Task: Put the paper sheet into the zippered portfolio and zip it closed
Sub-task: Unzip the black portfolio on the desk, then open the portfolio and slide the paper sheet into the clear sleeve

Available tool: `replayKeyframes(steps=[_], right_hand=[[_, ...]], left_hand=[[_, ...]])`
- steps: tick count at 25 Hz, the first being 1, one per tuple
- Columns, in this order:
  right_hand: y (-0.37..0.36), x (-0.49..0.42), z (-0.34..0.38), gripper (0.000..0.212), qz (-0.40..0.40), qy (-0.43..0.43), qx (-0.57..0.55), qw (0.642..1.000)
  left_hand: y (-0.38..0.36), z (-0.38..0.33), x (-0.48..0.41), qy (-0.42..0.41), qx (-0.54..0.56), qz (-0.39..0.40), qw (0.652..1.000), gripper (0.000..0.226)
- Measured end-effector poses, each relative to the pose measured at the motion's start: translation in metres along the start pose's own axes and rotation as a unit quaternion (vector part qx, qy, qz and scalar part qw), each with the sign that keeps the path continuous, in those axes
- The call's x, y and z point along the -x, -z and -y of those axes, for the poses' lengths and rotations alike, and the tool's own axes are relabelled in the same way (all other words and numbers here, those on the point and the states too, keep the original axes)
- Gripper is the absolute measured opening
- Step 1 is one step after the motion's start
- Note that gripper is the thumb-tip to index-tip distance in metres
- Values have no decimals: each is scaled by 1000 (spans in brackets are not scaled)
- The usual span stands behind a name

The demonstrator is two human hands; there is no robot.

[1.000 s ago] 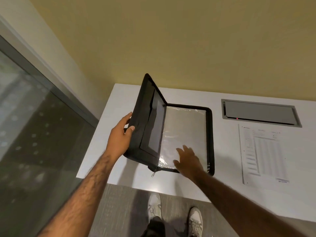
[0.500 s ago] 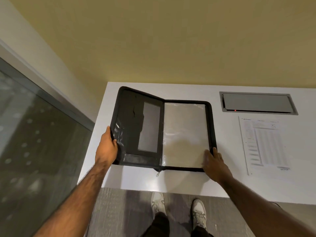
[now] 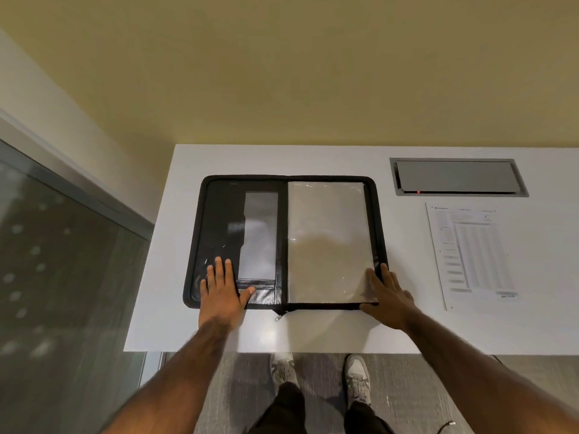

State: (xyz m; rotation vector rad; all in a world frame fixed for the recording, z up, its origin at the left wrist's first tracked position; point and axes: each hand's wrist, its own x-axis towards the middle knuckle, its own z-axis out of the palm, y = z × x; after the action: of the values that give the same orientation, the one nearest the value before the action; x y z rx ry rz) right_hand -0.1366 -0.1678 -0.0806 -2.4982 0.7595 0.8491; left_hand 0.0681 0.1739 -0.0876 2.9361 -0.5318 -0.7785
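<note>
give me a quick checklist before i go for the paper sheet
1. Portfolio fully open and flat on the table: ok.
2. Paper sheet lying flat, right of the portfolio and apart from it: ok.
3. A hand free to pick it up: not ok. The left hand lies flat on the left panel and the right hand rests on the lower right corner.
4. Which side of the clear sleeve is open: cannot tell.
5. Zipper pull outside the front edge, clear of the inside: ok.
</note>
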Motion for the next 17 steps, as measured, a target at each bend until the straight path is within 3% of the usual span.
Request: replayKeyframes(steps=[7,12,17], right_hand=[[3,0,-4,102,30,13,2,999],[10,6,-10,98,10,27,-16,999],[25,7,-48,89,-38,63,-37,997]], left_hand=[[-9,-1,6,-7,2,-42,999,93],[-7,-24,8,-58,5,-36,998,88],[4,-90,6,-74,39,-42,996,97]])
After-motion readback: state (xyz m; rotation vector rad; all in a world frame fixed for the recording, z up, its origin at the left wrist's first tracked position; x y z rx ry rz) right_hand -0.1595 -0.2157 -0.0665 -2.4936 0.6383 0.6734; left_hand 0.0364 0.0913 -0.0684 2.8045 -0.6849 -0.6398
